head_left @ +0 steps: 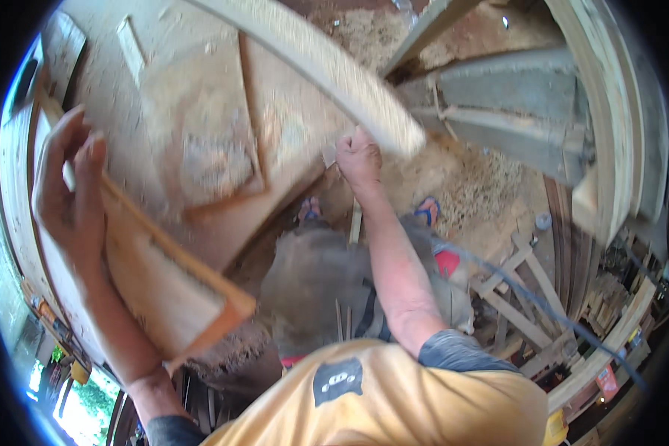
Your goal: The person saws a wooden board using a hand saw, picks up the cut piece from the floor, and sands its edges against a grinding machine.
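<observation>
Close by, a tan board (163,293) with an orange edge leans beside the left hand (70,186). Its fingers are bent with a gap to the thumb, and one cannot tell if they grip the board. Farther out, the right hand (359,157) makes a fist, fingers together, by the table's (282,186) near edge. A long pale beam (312,59) ends just beside it. Beyond that edge, a flat sheet (201,104) lies on the table

board (175,97) on worktop (108,111) | plank (334,74) right of board | sawdust (490,182) right of worktop
</observation>
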Motion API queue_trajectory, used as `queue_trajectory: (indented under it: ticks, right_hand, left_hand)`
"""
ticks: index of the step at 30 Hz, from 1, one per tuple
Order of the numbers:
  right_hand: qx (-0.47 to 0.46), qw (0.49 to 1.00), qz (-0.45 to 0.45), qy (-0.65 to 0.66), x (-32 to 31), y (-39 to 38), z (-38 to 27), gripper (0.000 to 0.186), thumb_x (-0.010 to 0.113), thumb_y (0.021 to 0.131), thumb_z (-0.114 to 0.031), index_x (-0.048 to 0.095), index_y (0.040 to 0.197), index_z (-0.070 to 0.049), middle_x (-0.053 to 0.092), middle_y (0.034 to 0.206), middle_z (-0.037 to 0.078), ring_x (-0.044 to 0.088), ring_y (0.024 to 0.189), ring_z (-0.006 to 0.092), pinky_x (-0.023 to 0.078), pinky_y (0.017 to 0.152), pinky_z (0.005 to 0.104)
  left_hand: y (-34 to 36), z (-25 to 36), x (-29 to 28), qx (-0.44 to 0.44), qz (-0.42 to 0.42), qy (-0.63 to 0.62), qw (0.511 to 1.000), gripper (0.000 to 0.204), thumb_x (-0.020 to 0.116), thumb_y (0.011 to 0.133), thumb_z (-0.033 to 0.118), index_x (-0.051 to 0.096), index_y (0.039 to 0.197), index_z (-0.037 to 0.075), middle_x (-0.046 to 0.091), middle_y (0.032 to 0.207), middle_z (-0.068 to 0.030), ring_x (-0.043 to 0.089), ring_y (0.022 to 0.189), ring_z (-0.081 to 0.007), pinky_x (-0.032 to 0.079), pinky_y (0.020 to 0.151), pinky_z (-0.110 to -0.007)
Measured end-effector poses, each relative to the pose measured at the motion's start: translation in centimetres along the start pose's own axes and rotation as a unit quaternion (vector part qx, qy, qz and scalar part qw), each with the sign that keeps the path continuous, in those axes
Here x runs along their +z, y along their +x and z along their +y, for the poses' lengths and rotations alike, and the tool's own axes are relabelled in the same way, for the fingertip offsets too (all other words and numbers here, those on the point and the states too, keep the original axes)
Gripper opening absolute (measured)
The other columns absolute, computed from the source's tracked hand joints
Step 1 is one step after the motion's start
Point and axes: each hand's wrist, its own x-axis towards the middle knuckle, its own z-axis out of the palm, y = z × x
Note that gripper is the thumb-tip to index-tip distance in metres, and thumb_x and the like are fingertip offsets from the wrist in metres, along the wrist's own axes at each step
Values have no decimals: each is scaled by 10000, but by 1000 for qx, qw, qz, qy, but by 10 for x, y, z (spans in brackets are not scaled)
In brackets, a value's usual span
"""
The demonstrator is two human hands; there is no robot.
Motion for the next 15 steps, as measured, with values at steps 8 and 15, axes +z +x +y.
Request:
queue_trajectory:
  ticks: [8, 15]
  right_hand:
    - [39, 995, -21, -91, 99, 183, 23, 232, 620, 841, -202, 538, 970, -28, 679, 899, 240, 672, 866, 435, 514, 772, 548]
    - [-79, 981, -104, -143, 157, 275, 35, 258, 605, 866, -204, 557, 1041, -20, 648, 1102, 243, 645, 1044, 428, 516, 873, 532]
  left_hand:
    - [28, 21, -4, 28, -136, 82, 987, 508, 643, 910, 342, 615, 1272, -13, 602, 1135, -170, 592, 1069, -301, 458, 952, -383]
    - [32, 21, -1, 20, -154, 151, 976, 615, 623, 878, 500, 626, 1164, -44, 539, 931, -161, 535, 909, -314, 425, 786, -411]
